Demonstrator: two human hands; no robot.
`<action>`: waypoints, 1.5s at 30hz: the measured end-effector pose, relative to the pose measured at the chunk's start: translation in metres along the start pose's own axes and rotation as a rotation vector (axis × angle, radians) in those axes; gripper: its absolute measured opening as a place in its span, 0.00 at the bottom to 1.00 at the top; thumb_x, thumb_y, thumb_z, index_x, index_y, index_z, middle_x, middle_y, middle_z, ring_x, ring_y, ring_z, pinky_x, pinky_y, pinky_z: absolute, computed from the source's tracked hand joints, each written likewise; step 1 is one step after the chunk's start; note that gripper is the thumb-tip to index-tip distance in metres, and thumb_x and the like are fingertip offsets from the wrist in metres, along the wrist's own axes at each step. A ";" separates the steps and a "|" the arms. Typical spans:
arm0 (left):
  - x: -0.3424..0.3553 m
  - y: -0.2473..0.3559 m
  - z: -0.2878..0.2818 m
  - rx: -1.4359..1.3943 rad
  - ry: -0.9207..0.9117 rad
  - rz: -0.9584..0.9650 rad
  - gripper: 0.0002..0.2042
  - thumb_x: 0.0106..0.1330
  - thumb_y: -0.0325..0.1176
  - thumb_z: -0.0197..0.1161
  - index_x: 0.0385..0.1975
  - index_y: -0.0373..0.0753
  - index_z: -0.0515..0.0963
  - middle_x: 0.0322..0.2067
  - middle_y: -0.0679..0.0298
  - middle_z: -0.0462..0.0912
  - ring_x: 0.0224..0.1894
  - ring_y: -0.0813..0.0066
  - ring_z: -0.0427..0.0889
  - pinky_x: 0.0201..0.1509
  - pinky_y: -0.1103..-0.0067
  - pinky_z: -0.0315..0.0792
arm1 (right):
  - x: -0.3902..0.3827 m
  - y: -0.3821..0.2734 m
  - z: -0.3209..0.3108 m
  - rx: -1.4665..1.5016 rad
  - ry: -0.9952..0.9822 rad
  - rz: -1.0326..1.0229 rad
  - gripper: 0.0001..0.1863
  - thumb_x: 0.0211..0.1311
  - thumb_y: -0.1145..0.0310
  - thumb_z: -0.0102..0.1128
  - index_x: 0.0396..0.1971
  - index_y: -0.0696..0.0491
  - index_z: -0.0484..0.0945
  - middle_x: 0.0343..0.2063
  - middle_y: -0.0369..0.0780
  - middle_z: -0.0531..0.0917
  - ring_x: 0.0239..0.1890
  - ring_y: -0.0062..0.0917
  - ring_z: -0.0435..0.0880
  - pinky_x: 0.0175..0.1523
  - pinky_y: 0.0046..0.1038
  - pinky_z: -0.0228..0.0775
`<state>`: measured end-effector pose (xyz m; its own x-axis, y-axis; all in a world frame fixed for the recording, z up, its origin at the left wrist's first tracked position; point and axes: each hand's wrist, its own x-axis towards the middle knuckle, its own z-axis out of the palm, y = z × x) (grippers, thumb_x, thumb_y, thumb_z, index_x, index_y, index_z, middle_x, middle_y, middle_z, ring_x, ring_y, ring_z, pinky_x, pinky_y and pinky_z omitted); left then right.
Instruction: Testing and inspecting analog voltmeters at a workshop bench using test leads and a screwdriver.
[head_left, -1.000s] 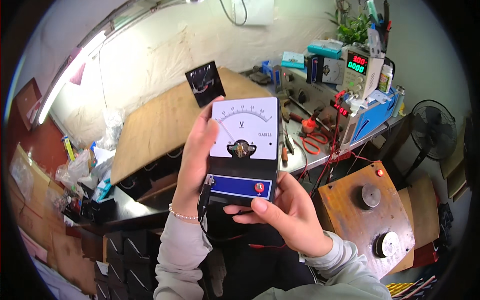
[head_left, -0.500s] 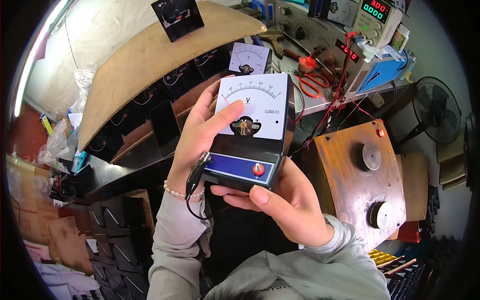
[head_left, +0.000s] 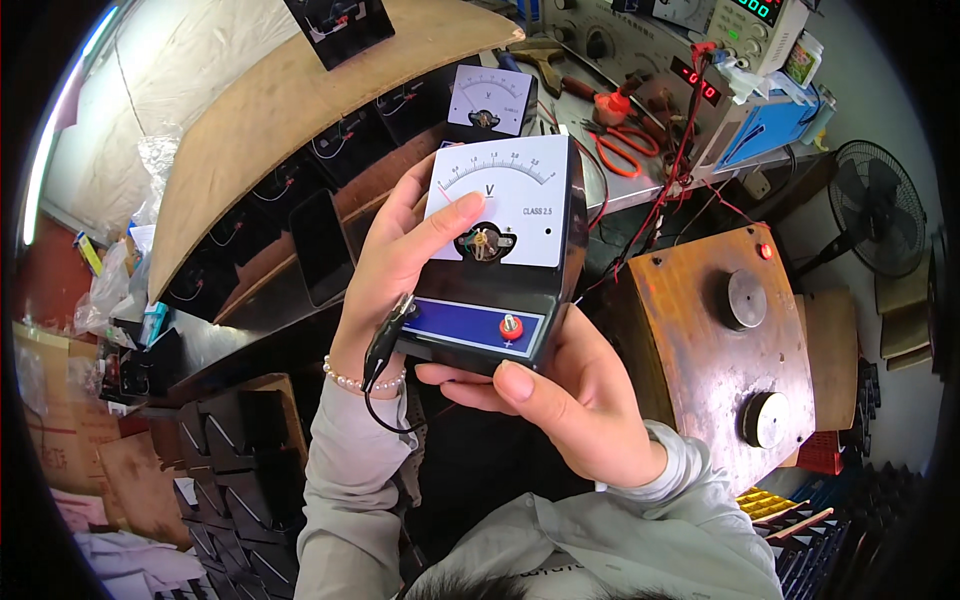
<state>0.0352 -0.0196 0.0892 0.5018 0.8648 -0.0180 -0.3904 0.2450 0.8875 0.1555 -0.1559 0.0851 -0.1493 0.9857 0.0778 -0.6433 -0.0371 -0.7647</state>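
A black analog voltmeter (head_left: 540, 280) with a white dial is held between both hands, tilted face up toward me. My left hand (head_left: 405, 235) grips its left side, thumb lying across the dial face. My right hand (head_left: 570, 395) supports the lower right corner, thumb against the front edge. A black alligator clip (head_left: 383, 345) bites the left terminal on the blue strip, its lead hanging by my left wrist. The red terminal (head_left: 511, 328) on the right has no clip on it. Inside the dial cutout the meter movement (head_left: 484, 242) shows.
Behind stands another voltmeter (head_left: 490, 100). A curved wooden board (head_left: 240, 130) covers a row of black meter cases at left. Orange-handled scissors (head_left: 622, 150) and red leads lie by a power supply (head_left: 755, 35). At right are a wooden box with two knobs (head_left: 720, 360) and a fan (head_left: 875, 205).
The voltmeter and both hands have shifted slightly down and left in view. The grip and the clip on the left terminal are the same.
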 end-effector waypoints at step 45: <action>-0.008 -0.015 -0.017 0.233 0.031 0.306 0.32 0.60 0.26 0.69 0.63 0.34 0.61 0.52 0.56 0.76 0.54 0.73 0.77 0.57 0.77 0.73 | 0.000 0.020 -0.021 0.025 0.095 0.171 0.19 0.79 0.62 0.40 0.56 0.63 0.63 0.52 0.49 0.77 0.49 0.36 0.85 0.53 0.32 0.81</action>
<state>0.0236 -0.0231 0.0677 0.3647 0.8960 0.2535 -0.3307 -0.1299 0.9348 0.1587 -0.1536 0.0565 -0.1875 0.9757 -0.1133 -0.6332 -0.2082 -0.7454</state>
